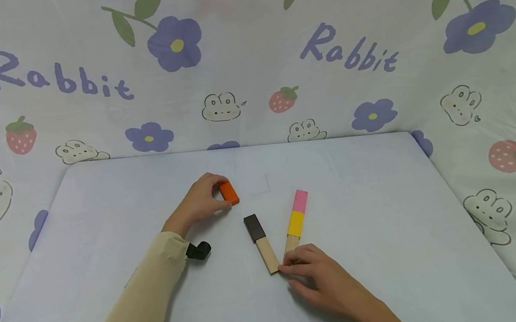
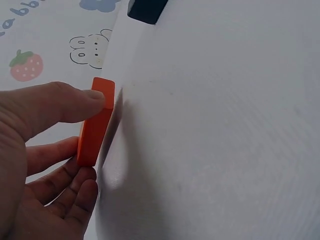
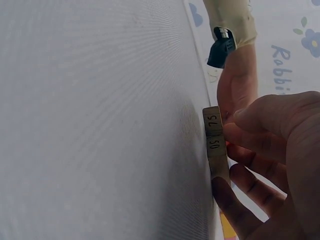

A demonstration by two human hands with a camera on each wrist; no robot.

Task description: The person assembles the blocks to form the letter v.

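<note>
My left hand (image 1: 201,199) pinches an orange block (image 1: 229,192) between thumb and fingers, close over the white table; the left wrist view shows the thumb on one end of it. To its right, a black block (image 1: 254,228) and a plain wooden block (image 1: 268,255) lie end to end in a row. Another row holds a pink block (image 1: 299,201), a yellow block (image 1: 296,224) and a second plain block (image 1: 291,243). The two rows form a V. At its point, my right hand (image 1: 321,281) touches the plain blocks with its fingertips, partly covering one. Printed numbers mark the wooden ends (image 3: 213,120).
A white table (image 1: 389,209) lies under everything, with a patterned cloth (image 1: 246,65) behind it and at the sides. A black wrist device (image 1: 198,251) sticks out from the left sleeve (image 1: 144,298).
</note>
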